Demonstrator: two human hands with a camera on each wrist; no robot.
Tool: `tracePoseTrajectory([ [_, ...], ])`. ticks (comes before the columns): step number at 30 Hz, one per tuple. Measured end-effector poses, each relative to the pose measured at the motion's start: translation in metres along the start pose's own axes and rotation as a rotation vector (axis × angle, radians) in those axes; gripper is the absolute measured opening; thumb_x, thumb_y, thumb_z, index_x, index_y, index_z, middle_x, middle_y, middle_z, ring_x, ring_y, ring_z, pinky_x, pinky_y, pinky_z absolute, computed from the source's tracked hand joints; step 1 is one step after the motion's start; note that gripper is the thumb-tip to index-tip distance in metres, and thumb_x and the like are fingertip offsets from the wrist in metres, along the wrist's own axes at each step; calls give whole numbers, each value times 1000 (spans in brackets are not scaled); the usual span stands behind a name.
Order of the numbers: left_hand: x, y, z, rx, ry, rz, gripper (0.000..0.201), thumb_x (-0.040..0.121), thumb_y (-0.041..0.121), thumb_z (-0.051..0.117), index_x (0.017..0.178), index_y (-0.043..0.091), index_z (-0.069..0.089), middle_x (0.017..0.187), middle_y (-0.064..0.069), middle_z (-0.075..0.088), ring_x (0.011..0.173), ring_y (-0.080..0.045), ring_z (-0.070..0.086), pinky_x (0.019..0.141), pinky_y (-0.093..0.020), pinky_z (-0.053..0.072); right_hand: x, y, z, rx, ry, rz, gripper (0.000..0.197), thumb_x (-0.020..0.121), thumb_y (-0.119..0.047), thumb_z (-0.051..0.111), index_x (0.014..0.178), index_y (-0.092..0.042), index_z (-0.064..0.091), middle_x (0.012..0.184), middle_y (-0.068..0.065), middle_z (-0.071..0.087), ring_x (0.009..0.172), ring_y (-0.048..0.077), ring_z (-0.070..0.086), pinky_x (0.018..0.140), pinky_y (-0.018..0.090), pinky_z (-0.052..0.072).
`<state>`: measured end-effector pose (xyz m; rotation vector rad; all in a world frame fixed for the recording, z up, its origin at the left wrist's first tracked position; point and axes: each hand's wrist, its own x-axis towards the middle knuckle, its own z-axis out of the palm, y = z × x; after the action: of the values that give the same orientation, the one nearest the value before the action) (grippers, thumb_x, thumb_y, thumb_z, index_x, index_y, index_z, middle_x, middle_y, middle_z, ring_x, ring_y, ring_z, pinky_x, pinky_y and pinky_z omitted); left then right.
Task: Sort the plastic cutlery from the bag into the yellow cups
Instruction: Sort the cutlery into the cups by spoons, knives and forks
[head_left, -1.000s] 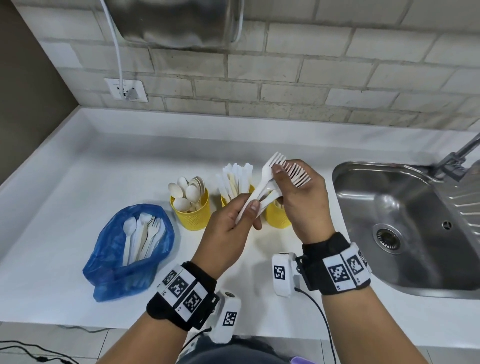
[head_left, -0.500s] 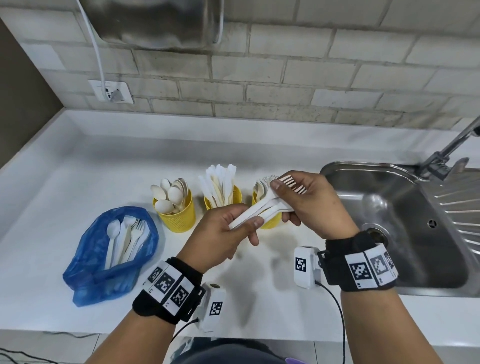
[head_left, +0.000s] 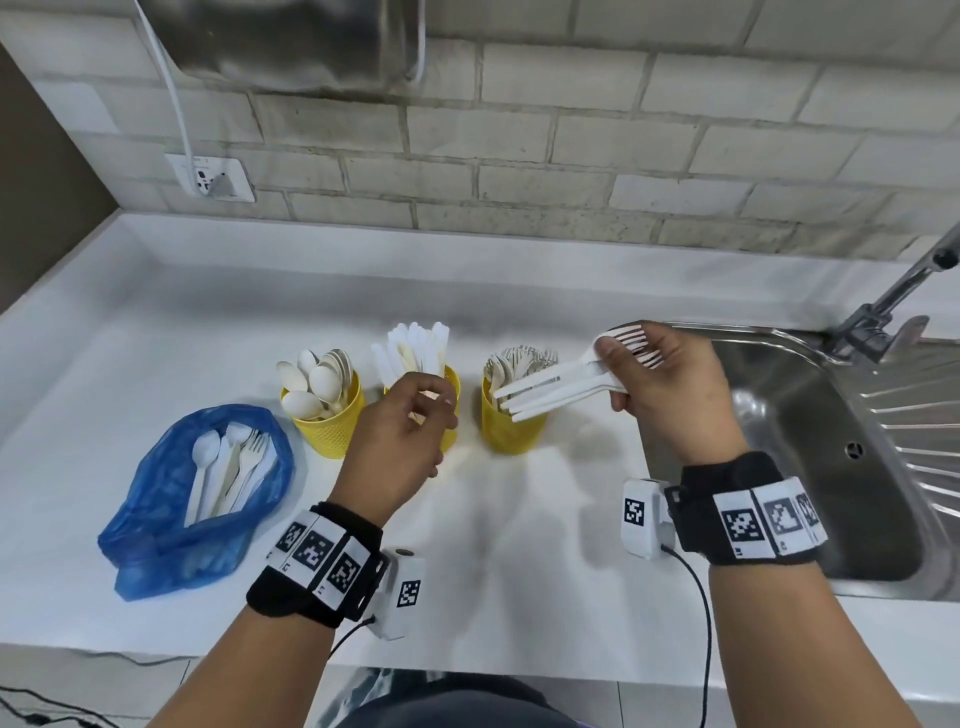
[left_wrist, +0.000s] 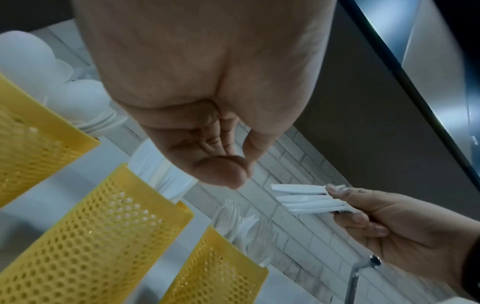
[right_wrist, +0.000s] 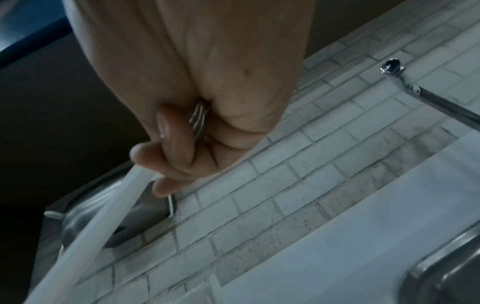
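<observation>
On the smooth white worktop (head_left: 130, 322) three yellow cups of perforated plastic mesh stand in a row: the spoon cup (head_left: 328, 415) at 9 o'clock of the row, crowded with glossy oval spoon bowls; the knife cup (head_left: 451, 384) in the middle, packed with flat, straight white blades; and the fork cup (head_left: 506, 428) at 3 o'clock, bristling with thin tines. At 8 o'clock of the cups lies a crumpled, translucent blue bag (head_left: 156, 519), its mouth open on a few white spoons and forks. The right hand (head_left: 670, 395) hovers at 3 o'clock of the fork cup, its fingers curled round a bundle of white forks (head_left: 561, 387); the flat, ribbed handles fan out toward the cup, their ends just over its rim, while the tines stick out past the knuckles. In the right wrist view the tines (right_wrist: 198, 121) show pressed between the fingers and the palm. The left hand (head_left: 400, 436) hangs in front of the knife cup with loosely curled fingers, thumb near the fingertips, and holds nothing; the left wrist view shows its palm (left_wrist: 197, 82) bare. At 3 o'clock lies a brushed stainless sink (head_left: 810, 415) with a ridged drainer and a metal tap (head_left: 893, 306). Behind runs a rough, pale brick-tile wall (head_left: 571, 145) with a white socket (head_left: 210, 179).
</observation>
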<state>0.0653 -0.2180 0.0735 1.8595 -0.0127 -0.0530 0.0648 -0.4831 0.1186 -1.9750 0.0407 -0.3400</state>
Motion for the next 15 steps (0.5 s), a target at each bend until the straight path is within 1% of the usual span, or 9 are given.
tracePoseTrajectory([
  [2, 7, -3, 6, 96, -7, 60, 13, 96, 16, 63, 98, 26, 69, 85, 3, 70, 54, -22, 64, 50, -29, 55, 5, 7, -3, -23, 55, -37, 18, 99, -22, 68, 81, -18, 72, 56, 7, 66, 46, 18, 60, 54, 32, 49],
  [3, 10, -5, 11, 145, -21, 92, 12, 95, 16, 64, 96, 26, 70, 87, 6, 70, 55, -20, 65, 52, -29, 55, 7, 8, -2, -30, 75, -54, 17, 99, -22, 68, 82, -19, 72, 58, 8, 67, 47, 19, 62, 55, 32, 50],
  [6, 22, -8, 28, 344, -88, 210, 12, 94, 17, 67, 99, 27, 72, 96, 10, 69, 67, -9, 64, 72, -28, 54, 15, 8, 5, -122, 79, -118, 14, 100, -23, 66, 88, -19, 72, 57, 4, 68, 48, 12, 64, 55, 22, 48],
  [7, 26, -9, 34, 423, -116, 244, 15, 94, 17, 67, 104, 25, 73, 102, 6, 67, 72, -8, 61, 79, -30, 53, 18, 7, 7, -161, 65, -143, 13, 100, -24, 65, 91, -19, 72, 59, 2, 69, 50, 11, 65, 57, 21, 49],
  [9, 31, -11, 43, 550, -166, 266, 21, 94, 16, 65, 113, 20, 72, 113, -2, 62, 81, -16, 60, 89, -33, 51, 24, 7, 11, -219, 10, -186, 12, 101, -25, 63, 95, -20, 72, 62, 0, 70, 52, 10, 67, 61, 23, 51],
  [11, 34, -14, 48, 618, -180, 275, 23, 94, 15, 63, 115, 17, 72, 118, -5, 57, 91, -23, 64, 92, -36, 51, 28, 9, 16, -264, -57, -210, 12, 101, -25, 62, 96, -19, 72, 62, -5, 68, 53, 10, 66, 63, 26, 53],
  [12, 34, -15, 50, 637, -174, 280, 23, 93, 16, 62, 114, 17, 73, 119, -4, 56, 96, -24, 64, 91, -36, 52, 30, 11, 17, -294, -84, -226, 12, 101, -24, 62, 96, -19, 72, 61, -9, 65, 53, 10, 65, 64, 29, 53],
  [14, 35, -17, 53, 657, -158, 279, 21, 94, 20, 63, 112, 16, 74, 119, -3, 55, 96, -23, 65, 88, -36, 53, 33, 14, 19, -372, -115, -281, 13, 102, -22, 62, 96, -16, 71, 60, -17, 57, 57, 12, 61, 67, 31, 50],
  [15, 35, -19, 54, 662, -151, 277, 20, 94, 22, 64, 110, 16, 75, 119, -3, 55, 92, -23, 65, 86, -36, 53, 34, 15, 19, -410, -117, -312, 13, 102, -21, 62, 96, -14, 71, 62, -16, 57, 61, 16, 61, 68, 32, 48],
])
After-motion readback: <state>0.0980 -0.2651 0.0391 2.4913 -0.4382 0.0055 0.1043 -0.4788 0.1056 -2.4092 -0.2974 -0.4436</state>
